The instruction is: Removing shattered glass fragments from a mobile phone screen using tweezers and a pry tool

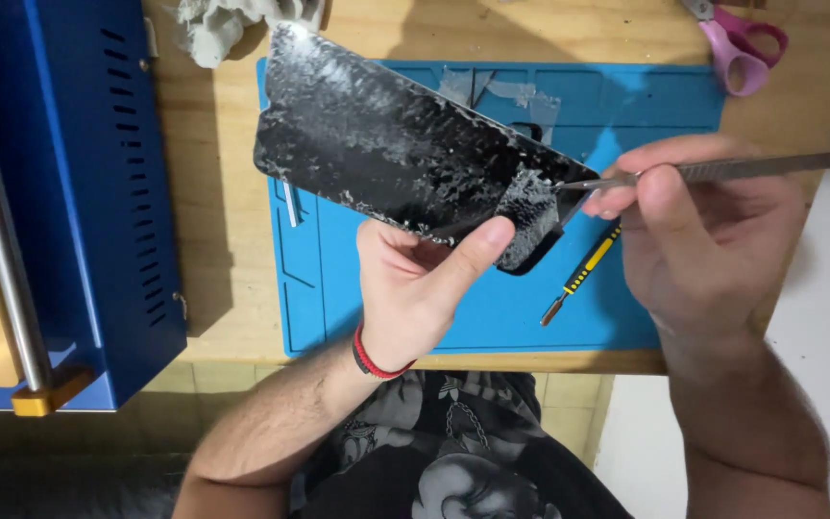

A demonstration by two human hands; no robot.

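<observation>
My left hand holds a black phone screen panel above the blue work mat, thumb pressed on its lower right end. The panel is tilted and its surface is covered with whitish glue residue. My right hand grips a thin metal spudger. Its pointed tip touches the panel's right end, close to my left thumb. A red cord bracelet sits on my left wrist.
A small yellow-and-black screwdriver lies on the mat under the panel. Pink-handled scissors rest at the back right of the wooden table. A blue metal machine stands at the left. A crumpled grey cloth lies behind the mat.
</observation>
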